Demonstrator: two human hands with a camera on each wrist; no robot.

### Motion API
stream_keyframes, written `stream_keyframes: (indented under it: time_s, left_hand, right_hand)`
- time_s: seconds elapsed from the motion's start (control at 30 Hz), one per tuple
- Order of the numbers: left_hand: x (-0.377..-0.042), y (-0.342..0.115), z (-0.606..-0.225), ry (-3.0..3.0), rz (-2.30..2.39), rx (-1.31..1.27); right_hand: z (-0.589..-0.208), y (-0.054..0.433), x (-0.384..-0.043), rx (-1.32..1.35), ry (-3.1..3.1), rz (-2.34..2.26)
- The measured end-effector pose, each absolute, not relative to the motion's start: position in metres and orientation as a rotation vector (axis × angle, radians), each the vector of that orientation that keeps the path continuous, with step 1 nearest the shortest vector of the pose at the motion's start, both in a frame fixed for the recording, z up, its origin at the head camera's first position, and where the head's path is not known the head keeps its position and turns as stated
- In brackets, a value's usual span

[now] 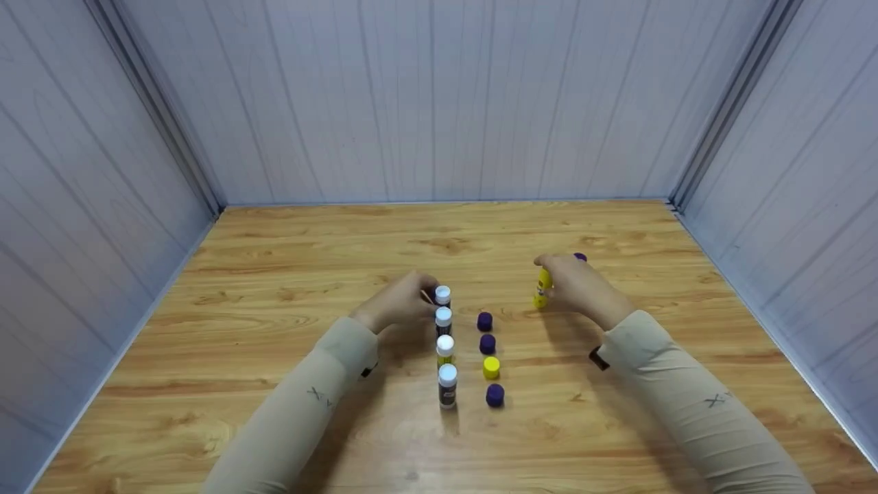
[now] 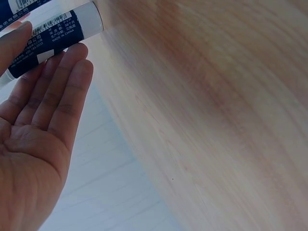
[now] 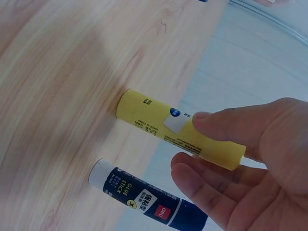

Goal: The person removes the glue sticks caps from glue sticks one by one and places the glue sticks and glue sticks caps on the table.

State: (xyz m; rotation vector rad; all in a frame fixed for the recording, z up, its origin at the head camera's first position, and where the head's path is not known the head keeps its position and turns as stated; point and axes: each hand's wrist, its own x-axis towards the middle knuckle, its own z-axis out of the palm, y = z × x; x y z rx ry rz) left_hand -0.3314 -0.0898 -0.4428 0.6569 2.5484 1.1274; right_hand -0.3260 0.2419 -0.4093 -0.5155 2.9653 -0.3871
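My left hand [image 1: 401, 300] is at the far end of a row of upright white-topped glue sticks. Its thumb and fingertips hold the farthest stick, a dark-blue glue stick [image 2: 57, 39] with a white end touching the table. My right hand [image 1: 583, 288] grips a yellow glue stick [image 3: 166, 126] between thumb and fingers; it stands upright on the table. Beside it is another dark-blue glue stick [image 3: 149, 196], mostly hidden in the head view behind the right hand, where only its purple top [image 1: 580, 257] shows.
Nearer in the row stand a dark glue stick [image 1: 444, 322], a yellow one [image 1: 445, 351] and another dark one [image 1: 447, 387]. To their right lies a line of caps: purple [image 1: 485, 321], purple [image 1: 487, 344], yellow [image 1: 491, 368] and purple [image 1: 494, 395]. Pale panels [image 1: 439, 103] enclose the wooden table [image 1: 274, 247].
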Motion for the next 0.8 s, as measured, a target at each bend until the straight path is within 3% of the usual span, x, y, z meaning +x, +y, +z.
stream_keyframes:
  time_s: [0.8]
  left_hand:
    - [-0.333,-0.0901,-0.4444,2.557,1.086,0.711]
  right_hand:
    - [-0.4092,0.238,-0.321,-0.567,3.014,-0.364]
